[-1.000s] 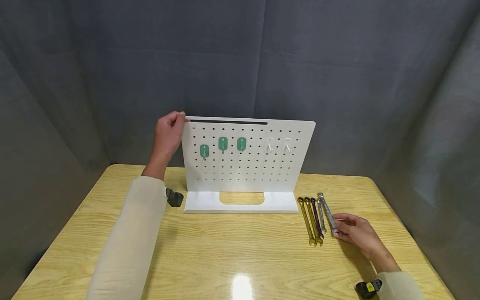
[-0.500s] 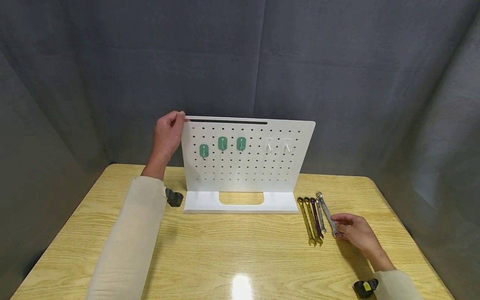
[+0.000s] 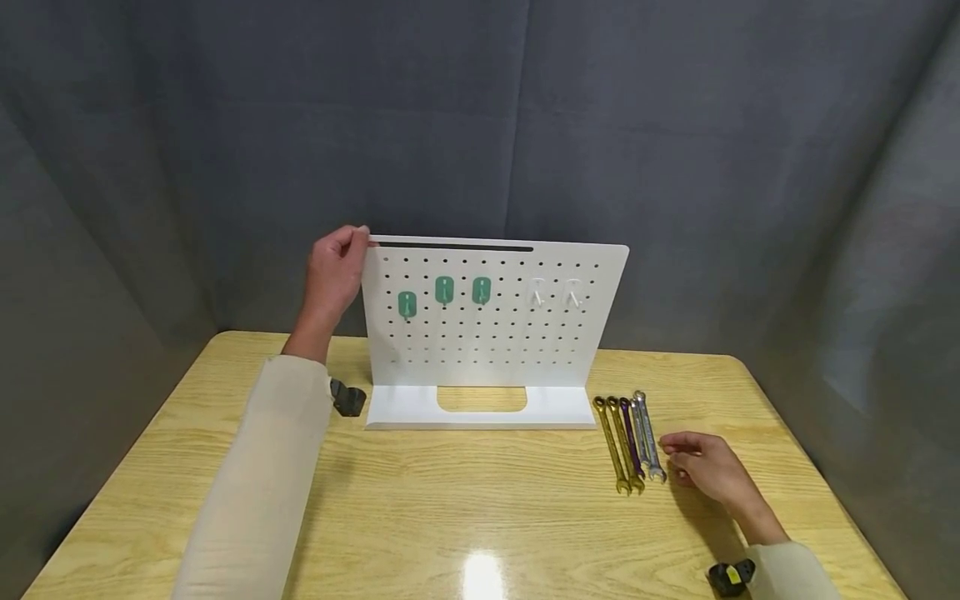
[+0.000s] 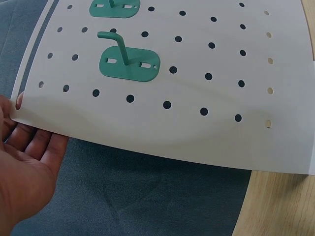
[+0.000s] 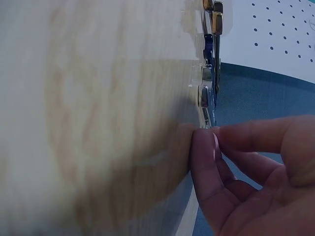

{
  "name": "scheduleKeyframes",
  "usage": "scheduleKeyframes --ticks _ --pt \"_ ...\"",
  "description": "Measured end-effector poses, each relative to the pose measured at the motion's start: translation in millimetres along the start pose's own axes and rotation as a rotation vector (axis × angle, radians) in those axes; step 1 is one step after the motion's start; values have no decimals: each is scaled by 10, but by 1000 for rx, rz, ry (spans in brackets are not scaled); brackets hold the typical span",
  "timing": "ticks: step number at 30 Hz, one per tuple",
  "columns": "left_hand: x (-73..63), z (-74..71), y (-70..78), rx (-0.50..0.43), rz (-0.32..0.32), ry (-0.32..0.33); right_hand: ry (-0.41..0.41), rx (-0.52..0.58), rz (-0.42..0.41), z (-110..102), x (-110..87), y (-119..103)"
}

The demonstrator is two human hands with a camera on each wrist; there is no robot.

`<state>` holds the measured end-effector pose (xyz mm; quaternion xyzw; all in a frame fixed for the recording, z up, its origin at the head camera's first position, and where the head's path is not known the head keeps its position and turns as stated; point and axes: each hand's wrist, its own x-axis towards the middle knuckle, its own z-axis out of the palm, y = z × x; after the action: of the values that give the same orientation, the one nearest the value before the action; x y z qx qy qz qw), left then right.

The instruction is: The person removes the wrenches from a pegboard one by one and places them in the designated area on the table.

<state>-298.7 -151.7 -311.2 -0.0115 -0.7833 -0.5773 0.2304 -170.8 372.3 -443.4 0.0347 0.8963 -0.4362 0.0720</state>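
My left hand (image 3: 334, 268) grips the upper left corner of a white pegboard (image 3: 495, 333) that stands on its base; in the left wrist view the fingers (image 4: 37, 142) lie behind the board's edge. Several combination wrenches lie side by side to the right of the board: gold wrenches (image 3: 613, 450), a purple wrench (image 3: 631, 433) and silver wrenches, the outermost silver wrench (image 3: 649, 437) being nearest my right hand (image 3: 712, 472). That hand hovers low over the table just right of them, fingers loosely bent, with nothing visible in its grasp. In the right wrist view the thumb and fingertips nearly meet.
Green hooks (image 3: 444, 290) are mounted on the board's left half, and white hooks (image 3: 536, 292) on its right. Beneath the board is a base (image 3: 480, 423) with a cutout. The wooden table (image 3: 465, 500) extends in front, with grey curtains (image 3: 480, 117) behind and at the sides.
My right hand has let go of the outermost silver wrench and drawn slightly away. That wrench now lies closer to the others, nearly parallel to them. My left hand keeps its hold on the pegboard.
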Motion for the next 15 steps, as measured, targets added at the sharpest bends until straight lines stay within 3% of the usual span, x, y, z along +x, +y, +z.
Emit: scheduleKeyframes --ticks 10,15 --pt "-19 -12 -14 15 -15 13 -89 57 48 -16 8 -59" --pt "-37 3 -17 2 -19 31 -97 -68 -9 -33 -11 -200"
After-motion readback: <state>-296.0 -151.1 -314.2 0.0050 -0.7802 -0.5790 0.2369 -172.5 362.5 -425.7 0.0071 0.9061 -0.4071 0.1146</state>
